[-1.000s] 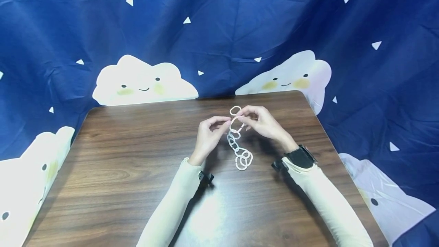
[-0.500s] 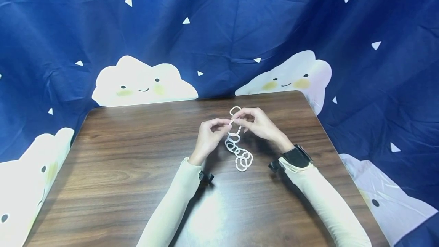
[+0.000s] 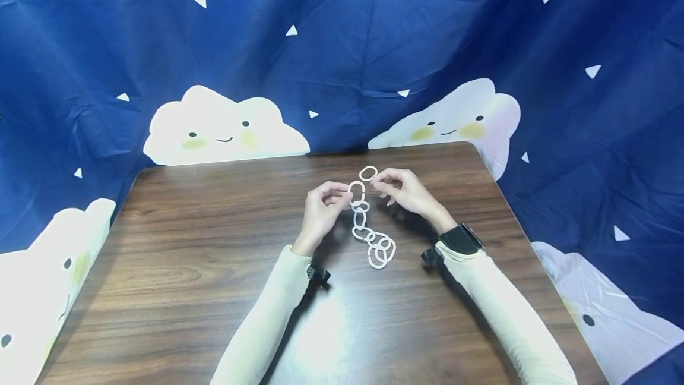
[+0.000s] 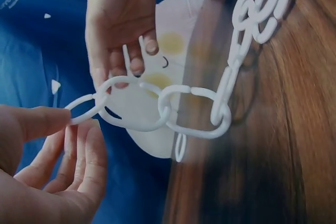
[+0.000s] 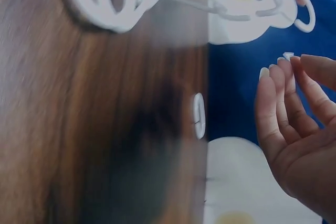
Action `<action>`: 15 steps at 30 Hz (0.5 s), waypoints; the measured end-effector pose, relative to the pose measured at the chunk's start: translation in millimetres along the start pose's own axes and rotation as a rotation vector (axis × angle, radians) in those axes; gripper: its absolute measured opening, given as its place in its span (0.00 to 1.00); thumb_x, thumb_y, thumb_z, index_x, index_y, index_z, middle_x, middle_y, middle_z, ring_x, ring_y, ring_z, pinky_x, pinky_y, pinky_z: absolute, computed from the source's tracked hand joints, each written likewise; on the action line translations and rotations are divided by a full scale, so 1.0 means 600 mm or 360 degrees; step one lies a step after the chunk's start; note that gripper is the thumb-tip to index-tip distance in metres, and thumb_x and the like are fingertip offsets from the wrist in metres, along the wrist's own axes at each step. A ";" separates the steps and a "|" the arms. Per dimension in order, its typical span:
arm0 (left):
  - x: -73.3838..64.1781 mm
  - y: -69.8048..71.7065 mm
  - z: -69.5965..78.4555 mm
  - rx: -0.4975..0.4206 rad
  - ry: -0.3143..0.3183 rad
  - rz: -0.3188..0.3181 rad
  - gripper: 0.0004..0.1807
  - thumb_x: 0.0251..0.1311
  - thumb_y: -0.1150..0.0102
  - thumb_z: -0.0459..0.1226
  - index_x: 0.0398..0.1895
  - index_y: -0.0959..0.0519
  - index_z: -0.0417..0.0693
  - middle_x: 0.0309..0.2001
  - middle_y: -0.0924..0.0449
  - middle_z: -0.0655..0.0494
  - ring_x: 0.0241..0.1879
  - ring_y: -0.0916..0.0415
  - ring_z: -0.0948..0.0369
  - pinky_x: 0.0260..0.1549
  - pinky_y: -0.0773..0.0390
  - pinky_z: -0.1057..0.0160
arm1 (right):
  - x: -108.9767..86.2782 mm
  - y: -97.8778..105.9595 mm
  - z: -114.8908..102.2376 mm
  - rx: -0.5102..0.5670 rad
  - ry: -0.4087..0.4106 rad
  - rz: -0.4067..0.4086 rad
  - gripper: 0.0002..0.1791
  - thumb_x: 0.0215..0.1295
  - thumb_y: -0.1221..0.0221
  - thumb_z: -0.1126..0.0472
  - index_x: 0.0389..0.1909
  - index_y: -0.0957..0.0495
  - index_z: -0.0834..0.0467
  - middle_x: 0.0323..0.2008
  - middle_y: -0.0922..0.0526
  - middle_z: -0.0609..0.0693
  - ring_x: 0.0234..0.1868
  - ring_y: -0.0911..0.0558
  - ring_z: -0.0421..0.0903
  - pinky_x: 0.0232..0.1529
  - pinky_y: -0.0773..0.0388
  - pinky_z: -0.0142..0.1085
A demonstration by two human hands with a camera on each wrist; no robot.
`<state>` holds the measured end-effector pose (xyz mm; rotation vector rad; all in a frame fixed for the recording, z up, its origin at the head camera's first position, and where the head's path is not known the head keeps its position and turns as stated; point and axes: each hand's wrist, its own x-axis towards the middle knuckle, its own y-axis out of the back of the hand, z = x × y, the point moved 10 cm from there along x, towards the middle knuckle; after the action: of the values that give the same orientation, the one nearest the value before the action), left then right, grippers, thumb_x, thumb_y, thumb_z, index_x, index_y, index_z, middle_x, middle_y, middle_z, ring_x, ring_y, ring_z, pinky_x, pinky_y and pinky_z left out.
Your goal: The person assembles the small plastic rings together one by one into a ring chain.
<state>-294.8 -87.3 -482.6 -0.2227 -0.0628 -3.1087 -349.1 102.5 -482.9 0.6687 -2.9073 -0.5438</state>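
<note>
My left hand (image 3: 322, 214) pinches the white end link (image 4: 94, 113) of a plastic chain between thumb and forefinger, lifting it above the table. From there the chain (image 3: 366, 218) hangs down link by link to several overlapping links (image 3: 394, 247) on the tabletop. To its right, my right hand (image 3: 410, 193) hovers with bent, relaxed fingers; the right wrist view shows nothing between them. Just beyond its fingertips, a single loose white link (image 5: 195, 116) lies on the table near the far edge, apart from the chain.
The brown wooden table (image 3: 214, 290) ends at a far edge against a blue curtain (image 3: 342, 46) printed with clouds and triangles. Black straps with small cameras circle both wrists, including the right wrist strap (image 3: 461, 240).
My right hand has let go of the end link and drawn away to the right. My left hand has moved slightly left with that link, stretching the upper chain straighter.
</note>
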 end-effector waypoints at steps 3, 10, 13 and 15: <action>0.005 0.005 -0.009 -0.0026 0.0014 0.0025 0.11 0.63 0.31 0.28 0.47 0.15 0.33 0.42 0.13 0.34 0.33 0.13 0.62 0.36 0.12 0.72 | 0.006 0.008 0.023 -0.0002 -0.0041 0.0024 0.15 0.75 0.38 0.59 0.53 0.18 0.67 0.46 0.16 0.73 0.42 0.15 0.64 0.36 0.10 0.55; 0.012 0.014 -0.034 -0.0056 0.0066 0.0077 0.10 0.62 0.32 0.27 0.47 0.17 0.32 0.42 0.13 0.35 0.32 0.14 0.64 0.36 0.12 0.74 | 0.019 0.029 0.071 -0.0060 -0.0125 0.0114 0.15 0.76 0.40 0.63 0.53 0.20 0.71 0.47 0.15 0.74 0.41 0.13 0.60 0.35 0.08 0.48; 0.014 0.017 -0.044 -0.0092 0.0096 0.0101 0.10 0.63 0.32 0.26 0.46 0.17 0.32 0.41 0.13 0.37 0.31 0.15 0.67 0.37 0.12 0.72 | 0.023 0.033 0.085 -0.0021 -0.0145 0.0138 0.14 0.75 0.41 0.66 0.53 0.20 0.73 0.48 0.16 0.75 0.41 0.12 0.59 0.37 0.08 0.46; 0.015 0.019 -0.050 -0.0116 0.0114 0.0115 0.10 0.63 0.33 0.25 0.46 0.17 0.31 0.40 0.13 0.38 0.31 0.15 0.68 0.37 0.11 0.71 | 0.027 0.035 0.093 0.0001 -0.0152 0.0157 0.14 0.75 0.41 0.67 0.53 0.21 0.74 0.48 0.16 0.76 0.41 0.11 0.58 0.38 0.07 0.44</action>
<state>-307.7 -100.1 -510.4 -0.1126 0.0591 -3.0464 -382.5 131.1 -526.7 0.5096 -3.0094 -0.5786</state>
